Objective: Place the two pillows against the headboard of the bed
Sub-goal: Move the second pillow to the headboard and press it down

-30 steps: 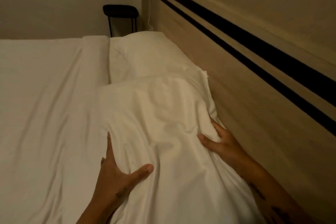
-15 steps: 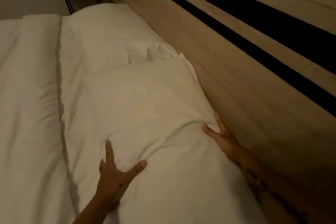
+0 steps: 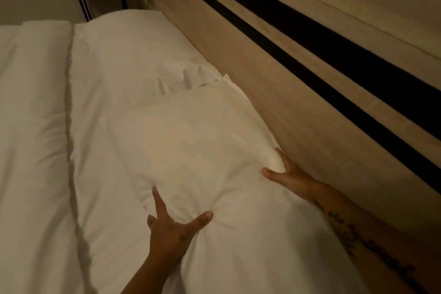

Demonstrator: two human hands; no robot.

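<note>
Both hands' fingers (image 3: 158,200) pinching near pillow (image 3: 202,150), headboard (image 3: 298,107) alongside, far pillow (image 3: 133,55) beyond

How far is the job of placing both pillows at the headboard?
Done: the far pillow lies along the headboard. In hand: the left hand and right hand press the near pillow beside it. Left: letting go, perhaps smoothing.

headboard (image 3: 298,93) tight against near pillow (image 3: 202,150), far pillow (image 3: 133,55) beyond, open duvet (image 3: 33,126) to left
</note>
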